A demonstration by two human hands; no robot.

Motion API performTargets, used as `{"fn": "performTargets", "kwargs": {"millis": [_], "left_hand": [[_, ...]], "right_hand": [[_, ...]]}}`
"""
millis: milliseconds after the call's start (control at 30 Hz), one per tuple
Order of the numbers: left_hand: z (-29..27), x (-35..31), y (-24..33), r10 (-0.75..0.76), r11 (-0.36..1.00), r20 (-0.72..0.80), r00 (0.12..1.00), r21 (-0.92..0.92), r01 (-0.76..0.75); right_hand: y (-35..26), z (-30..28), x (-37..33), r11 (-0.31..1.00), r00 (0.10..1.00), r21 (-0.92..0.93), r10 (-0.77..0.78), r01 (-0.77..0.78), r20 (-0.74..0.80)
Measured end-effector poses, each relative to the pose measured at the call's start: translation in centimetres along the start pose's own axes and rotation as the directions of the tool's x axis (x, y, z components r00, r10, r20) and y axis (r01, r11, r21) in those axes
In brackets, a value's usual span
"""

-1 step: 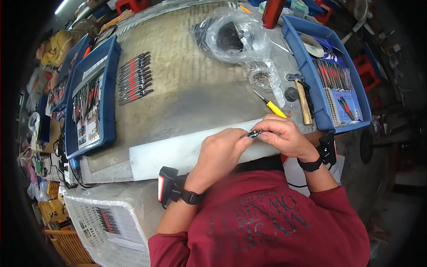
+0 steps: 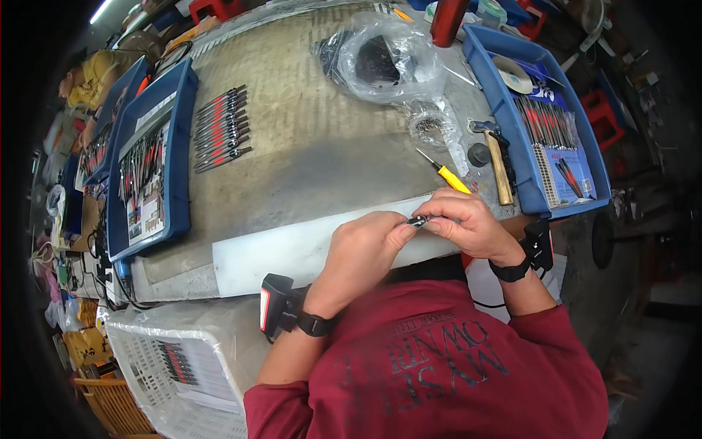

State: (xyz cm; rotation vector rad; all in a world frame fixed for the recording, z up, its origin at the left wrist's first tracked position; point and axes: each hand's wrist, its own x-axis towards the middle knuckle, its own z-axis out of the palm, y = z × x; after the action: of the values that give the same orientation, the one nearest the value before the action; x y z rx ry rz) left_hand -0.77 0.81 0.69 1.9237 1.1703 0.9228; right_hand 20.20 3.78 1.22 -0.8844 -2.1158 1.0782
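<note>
The bare left hand and bare right hand pinched a small, glossy black piece between them, seemingly lengthwise left-to-right.

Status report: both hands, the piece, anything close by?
Left hand, right hand: both pinching. Small dark part between fingertips, above white strip. Yellow-handled tool just beyond right hand; contact unclear.

Dark pc partly hidden by L grip & R grip.

Dark capital letters run upside down across the front of the maroon shirt, and bold white characters mark a deep-blue sheet in the right-hand blue tray.
</note>
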Motion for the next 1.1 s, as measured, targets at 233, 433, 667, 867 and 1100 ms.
{"fn": "performTargets", "kwargs": {"millis": [233,433,667,867,1100], "left_hand": [[0.1,0.1,0.1,-0.16,0.985,0.051,0.986,-0.048,0.163],[0.3,0.2,-0.6,-0.2,0.979,-0.006,0.98,-0.024,0.2],[0.1,0.0,-1.0,-0.19,0.982,0.081,0.978,-0.004,0.191],[0.0,0.1,-0.8,-0.199,0.98,0.091,0.976,0.023,0.197],[0.5,0.1,-0.8,-0.228,0.971,-0.025,0.973,0.065,0.229]], "right_hand": [[0.0,0.1,0.1,0.991,0.992,-0.019,-0.13,0.13,0.007],[0.2,2.8,-0.5,0.975,0.957,-0.184,-0.17,0.127,-0.236],[0.7,1.7,-0.5,0.953,0.965,-0.202,-0.247,0.225,-0.088],[1.2,0.9,0.2,0.963,0.967,-0.111,-0.253,0.248,-0.04],[0.9,2.9,-0.4,0.95,0.953,-0.275,-0.212,0.149,-0.216]]}}
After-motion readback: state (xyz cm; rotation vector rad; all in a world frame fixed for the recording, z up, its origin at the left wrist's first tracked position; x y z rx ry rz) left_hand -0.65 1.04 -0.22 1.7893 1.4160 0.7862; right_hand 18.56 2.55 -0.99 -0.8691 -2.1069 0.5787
